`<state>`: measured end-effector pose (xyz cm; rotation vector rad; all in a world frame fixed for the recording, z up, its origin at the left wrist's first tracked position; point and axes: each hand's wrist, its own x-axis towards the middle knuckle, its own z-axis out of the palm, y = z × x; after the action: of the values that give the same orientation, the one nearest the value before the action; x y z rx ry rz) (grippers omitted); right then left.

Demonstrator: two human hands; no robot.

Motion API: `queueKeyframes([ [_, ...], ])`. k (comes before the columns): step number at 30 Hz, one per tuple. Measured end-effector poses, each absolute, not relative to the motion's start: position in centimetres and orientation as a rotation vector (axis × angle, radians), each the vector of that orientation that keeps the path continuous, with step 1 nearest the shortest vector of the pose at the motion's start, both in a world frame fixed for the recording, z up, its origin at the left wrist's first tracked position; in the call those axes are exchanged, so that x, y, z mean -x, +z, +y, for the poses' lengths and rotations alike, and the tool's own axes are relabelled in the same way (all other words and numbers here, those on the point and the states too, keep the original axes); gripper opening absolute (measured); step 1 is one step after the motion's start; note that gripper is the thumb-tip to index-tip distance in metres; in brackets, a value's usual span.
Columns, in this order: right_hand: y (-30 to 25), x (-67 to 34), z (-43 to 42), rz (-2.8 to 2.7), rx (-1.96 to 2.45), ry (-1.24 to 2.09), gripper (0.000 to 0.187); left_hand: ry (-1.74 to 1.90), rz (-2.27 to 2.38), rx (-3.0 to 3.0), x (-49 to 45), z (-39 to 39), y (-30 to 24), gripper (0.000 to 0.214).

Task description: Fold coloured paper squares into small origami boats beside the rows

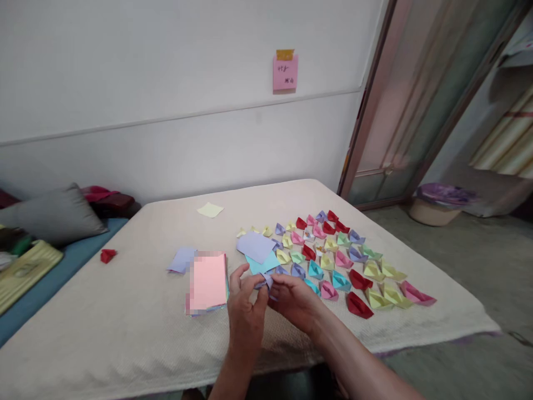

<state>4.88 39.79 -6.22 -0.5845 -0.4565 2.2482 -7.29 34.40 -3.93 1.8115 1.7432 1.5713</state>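
My left hand [245,311] and my right hand [293,300] meet over the near part of a cloth-covered table [125,322]. Both pinch a small lilac folded paper [265,281] between their fingertips. Just left of the hands lies a stack of coloured paper sheets [207,282] with a pink sheet on top. Beyond the hands lie a loose lilac sheet [255,245] and a teal sheet [262,263]. To the right, several folded paper boats [333,255] in red, pink, yellow, green, blue and lilac are laid out in rows.
A lilac sheet [181,260] lies left of the stack, a yellow note [210,210] at the far side, a red folded piece [107,255] near the left edge. Left of the table are a grey cushion [52,216] and a blue mat [50,280]. A pink note [285,72] hangs on the wall.
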Motion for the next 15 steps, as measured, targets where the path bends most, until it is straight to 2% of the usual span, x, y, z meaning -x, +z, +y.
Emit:
queueKeyframes([
  [12,-5.2,-4.6,39.4,-0.677,0.661,2.045,0.003,1.587,1.783,-1.788,7.5,34.6,-4.1,0.013],
  [15,-4.6,-4.4,39.3,-0.794,0.704,1.969,0.013,1.640,1.746,-1.602,7.9,34.8,-3.7,0.012],
])
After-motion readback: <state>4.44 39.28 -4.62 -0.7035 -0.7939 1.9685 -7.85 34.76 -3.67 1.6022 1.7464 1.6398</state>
